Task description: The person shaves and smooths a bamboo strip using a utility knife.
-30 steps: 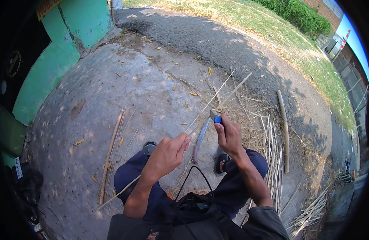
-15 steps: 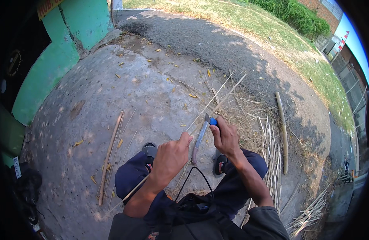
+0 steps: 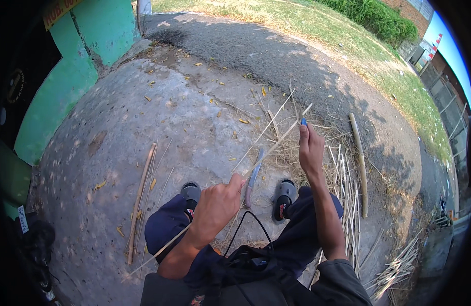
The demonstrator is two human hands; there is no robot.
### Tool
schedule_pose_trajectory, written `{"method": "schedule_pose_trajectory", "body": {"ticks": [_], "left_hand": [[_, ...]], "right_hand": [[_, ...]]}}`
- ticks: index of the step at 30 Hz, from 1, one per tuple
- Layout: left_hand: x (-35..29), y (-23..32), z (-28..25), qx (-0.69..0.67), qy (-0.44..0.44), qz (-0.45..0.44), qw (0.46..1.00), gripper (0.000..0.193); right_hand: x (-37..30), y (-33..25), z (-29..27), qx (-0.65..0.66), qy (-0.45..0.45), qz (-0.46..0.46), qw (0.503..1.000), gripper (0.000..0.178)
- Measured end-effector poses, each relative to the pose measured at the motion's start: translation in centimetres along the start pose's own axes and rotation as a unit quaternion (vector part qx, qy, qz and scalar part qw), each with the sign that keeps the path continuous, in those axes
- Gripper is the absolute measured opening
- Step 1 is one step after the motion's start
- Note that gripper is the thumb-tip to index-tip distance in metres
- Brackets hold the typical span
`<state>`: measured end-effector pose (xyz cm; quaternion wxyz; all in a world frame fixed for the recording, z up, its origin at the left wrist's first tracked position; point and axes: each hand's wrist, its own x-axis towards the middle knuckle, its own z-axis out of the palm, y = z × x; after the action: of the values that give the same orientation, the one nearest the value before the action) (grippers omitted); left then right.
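Note:
My left hand (image 3: 220, 199) is closed around a long pale bamboo strip (image 3: 284, 136). One end of the strip trails back past my left forearm; the other slants up and away to the right. My right hand (image 3: 312, 148) grips a blue-handled knife (image 3: 304, 122) beside the strip's far part. The blade is hardly visible, so I cannot tell whether it touches the strip. Between my feet lies a machete (image 3: 254, 176) with a grey blade and brownish handle. Another thin strip (image 3: 263, 130) lies on the ground just beyond my left hand.
Many split strips (image 3: 348, 188) lie in a heap right of my leg, near a thick bamboo pole (image 3: 359, 163). Shavings (image 3: 284, 155) litter the ground ahead. A brown pole (image 3: 142, 204) lies on the left. Another strip bundle (image 3: 396, 270) is at lower right.
My right hand has moved away from me and to the right with the knife, from near the machete's tip to the strip's far part. My left hand has stayed in place.

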<state>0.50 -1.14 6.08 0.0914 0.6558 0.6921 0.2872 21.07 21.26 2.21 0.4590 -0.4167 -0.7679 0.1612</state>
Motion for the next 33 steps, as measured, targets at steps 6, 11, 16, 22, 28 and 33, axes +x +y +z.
{"method": "schedule_pose_trajectory", "body": {"ticks": [6, 11, 16, 22, 28, 33], "left_hand": [[0.1, -1.8, 0.3, -0.094, -0.033, 0.007, 0.995, 0.024], [1.4, -2.5, 0.0, -0.273, -0.108, -0.058, 0.954, 0.027], [1.7, -2.0, 0.8, -0.331, -0.109, -0.096, 0.933, 0.023], [2.2, -1.5, 0.5, -0.342, -0.135, -0.06, 0.928, 0.023], [2.3, -0.1, 0.9, -0.354, -0.129, -0.055, 0.925, 0.024], [2.6, 0.2, 0.2, -0.35, -0.179, -0.057, 0.918, 0.032]], "right_hand": [[1.9, 5.0, -3.6, 0.366, 0.079, 0.262, 0.89, 0.041], [-1.6, -2.1, -1.7, 0.439, -0.085, 0.228, 0.865, 0.048], [-2.7, -3.6, -0.2, 0.45, -0.133, 0.256, 0.845, 0.035], [-2.7, -2.8, -0.5, 0.526, -0.135, 0.268, 0.796, 0.023], [-2.4, -2.7, -0.9, 0.49, -0.118, 0.29, 0.814, 0.024], [-2.4, -2.2, -1.1, 0.493, -0.11, 0.296, 0.811, 0.022]]}}
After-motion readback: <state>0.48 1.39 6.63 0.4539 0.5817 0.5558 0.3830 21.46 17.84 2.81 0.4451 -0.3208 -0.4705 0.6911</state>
